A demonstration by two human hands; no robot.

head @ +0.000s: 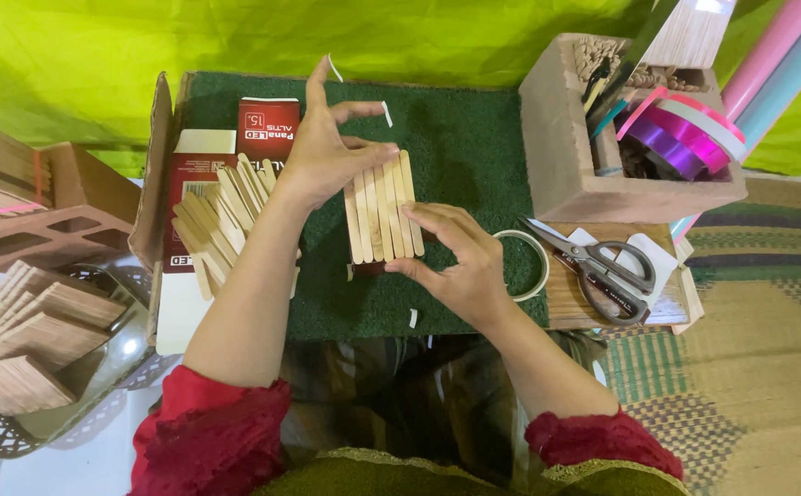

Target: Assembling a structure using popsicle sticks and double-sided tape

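Note:
A row of wooden craft sticks (382,209) lies side by side on a green turf mat (474,138). My left hand (327,152) rests its fingertips on the top end of the row, the other fingers spread upward. My right hand (455,262) presses on the row's lower right edge, thumb by a dark piece under the sticks. A loose heap of craft sticks (221,216) lies on a flattened red and white carton (200,165) to the left.
A tape ring (531,266) and scissors (602,271) lie right of my right hand. A cardboard box (565,156) holds ribbon rolls (685,133) and tools. Paper rolls (772,60) lean at top right. Stick panels fill a basket (15,432) at left.

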